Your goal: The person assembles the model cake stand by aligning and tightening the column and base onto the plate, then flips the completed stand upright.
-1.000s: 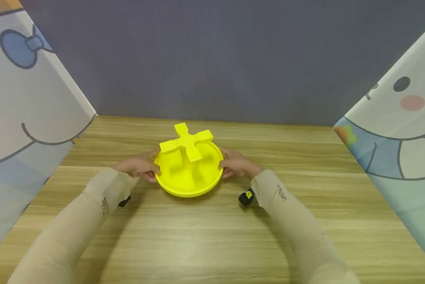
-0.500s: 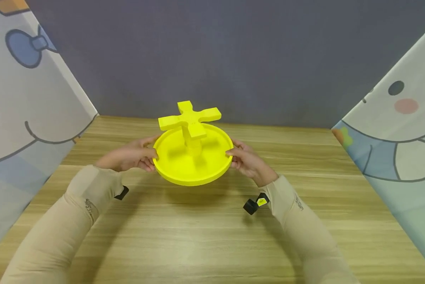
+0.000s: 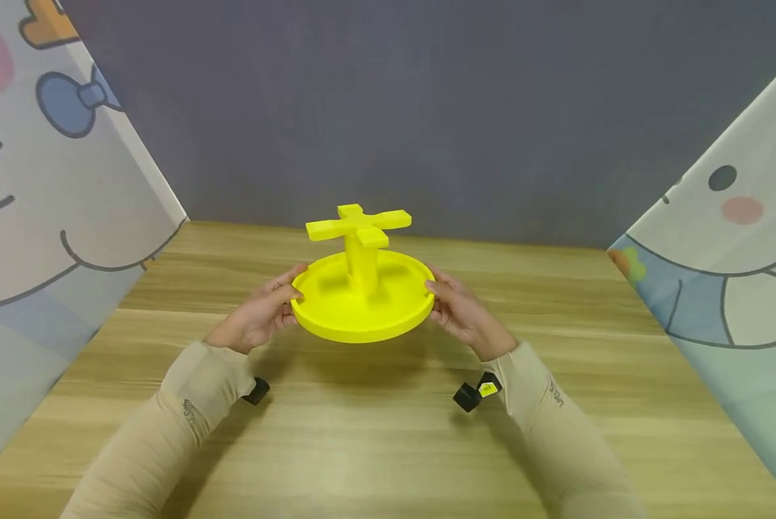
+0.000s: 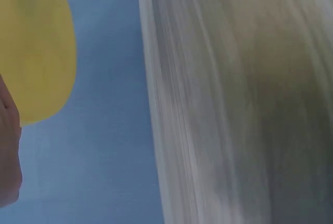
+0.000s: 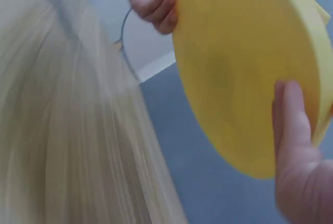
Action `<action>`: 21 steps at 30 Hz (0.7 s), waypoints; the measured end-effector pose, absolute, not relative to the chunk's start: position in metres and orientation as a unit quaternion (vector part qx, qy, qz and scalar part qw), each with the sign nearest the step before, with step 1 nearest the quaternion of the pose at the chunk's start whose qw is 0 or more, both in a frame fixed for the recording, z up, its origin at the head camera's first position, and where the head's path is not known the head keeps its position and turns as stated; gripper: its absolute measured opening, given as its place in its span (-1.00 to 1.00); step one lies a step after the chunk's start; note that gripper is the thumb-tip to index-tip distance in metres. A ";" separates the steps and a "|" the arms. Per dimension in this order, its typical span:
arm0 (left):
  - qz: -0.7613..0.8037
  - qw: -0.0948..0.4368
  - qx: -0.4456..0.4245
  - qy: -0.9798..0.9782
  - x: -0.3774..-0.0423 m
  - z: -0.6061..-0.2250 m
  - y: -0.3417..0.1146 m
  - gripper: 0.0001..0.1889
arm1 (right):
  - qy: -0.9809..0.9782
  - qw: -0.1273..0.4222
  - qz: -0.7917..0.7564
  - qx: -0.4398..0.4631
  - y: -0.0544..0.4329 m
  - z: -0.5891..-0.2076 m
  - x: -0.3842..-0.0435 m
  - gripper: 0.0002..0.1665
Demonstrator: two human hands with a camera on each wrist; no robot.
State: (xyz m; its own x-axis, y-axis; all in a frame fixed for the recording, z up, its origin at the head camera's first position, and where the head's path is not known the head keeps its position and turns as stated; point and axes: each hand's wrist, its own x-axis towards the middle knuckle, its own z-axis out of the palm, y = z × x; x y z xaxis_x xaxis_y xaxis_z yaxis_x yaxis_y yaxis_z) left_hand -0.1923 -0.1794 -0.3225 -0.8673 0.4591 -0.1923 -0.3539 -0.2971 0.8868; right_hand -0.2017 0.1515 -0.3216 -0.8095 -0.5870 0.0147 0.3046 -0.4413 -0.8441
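Note:
A bright yellow round stand [image 3: 332,313] shows in the head view: a shallow rimmed disc with a thick central post and a four-armed cross on top. My left hand [image 3: 258,317] grips the rim on the left, its thumb over the edge. On the opposite side my right hand [image 3: 465,316] holds the rim the same way. The disc is off the table, with a shadow below it. In the right wrist view its flat underside [image 5: 229,78] faces the camera, and the right hand's fingers [image 5: 295,115] lie against it. The left wrist view catches only part of the disc [image 4: 39,52].
A wood-grain table [image 3: 375,447] lies beneath. Behind it rises a dark grey panel [image 3: 388,108]. Cartoon-printed panels flank the table at the left [image 3: 76,202] and right [image 3: 744,245]. A small black device [image 3: 468,396] hangs at the right wrist, another [image 3: 256,391] at the left.
Both hands have raised the stand from near the table and levelled it. The cross now stands higher above the disc, and the disc is seen flatter. Both grips stay on the rim.

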 end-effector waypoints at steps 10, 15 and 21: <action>0.829 0.258 0.066 0.492 -0.186 -0.327 -0.178 -0.20 | 0.624 0.210 -0.715 -0.233 0.173 -0.334 -0.187 0.03; 0.813 0.260 0.067 0.518 -0.188 -0.330 -0.177 -0.22 | 0.769 0.122 -0.593 -0.206 0.169 -0.335 -0.182 -0.08; 0.799 0.268 0.076 0.533 -0.189 -0.331 -0.181 -0.24 | 0.841 -0.082 -0.465 -0.263 0.165 -0.340 -0.181 -0.38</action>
